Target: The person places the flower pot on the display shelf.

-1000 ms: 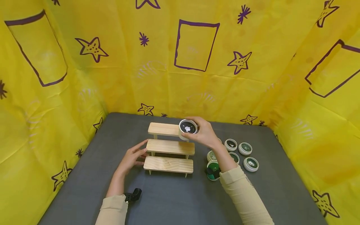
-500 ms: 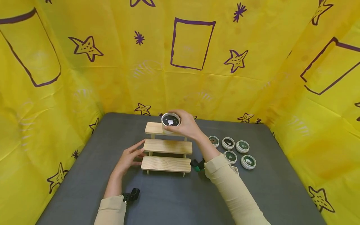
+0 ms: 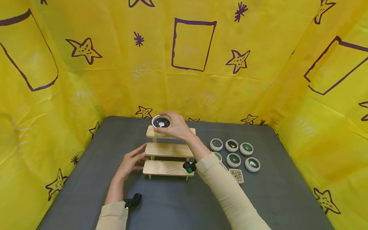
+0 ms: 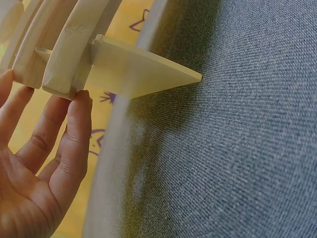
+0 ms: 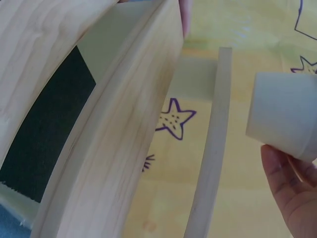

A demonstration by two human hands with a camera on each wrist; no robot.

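Observation:
A three-step wooden stand (image 3: 169, 149) is in the middle of the dark grey table. My right hand (image 3: 177, 126) grips a small round white pot (image 3: 161, 122) with a dark top and a white patch, holding it over the left part of the top step. In the right wrist view a gap shows between the pot (image 5: 282, 114) and the top step's edge (image 5: 213, 148). At the stand's left end my left hand (image 3: 130, 164) touches the step ends with its fingertips. The left wrist view shows those fingers (image 4: 77, 124) extended against the wood.
Right of the stand are several low white round pots (image 3: 233, 159) with dark or green tops. A small square white dish (image 3: 236, 175) of pale bits lies beside them, partly behind the right sleeve (image 3: 224, 185). Yellow patterned cloth (image 3: 195, 92) surrounds the table.
My right hand has carried the white pot leftward along the top step, from its right end to its left part. My left hand stays at the stand's left end.

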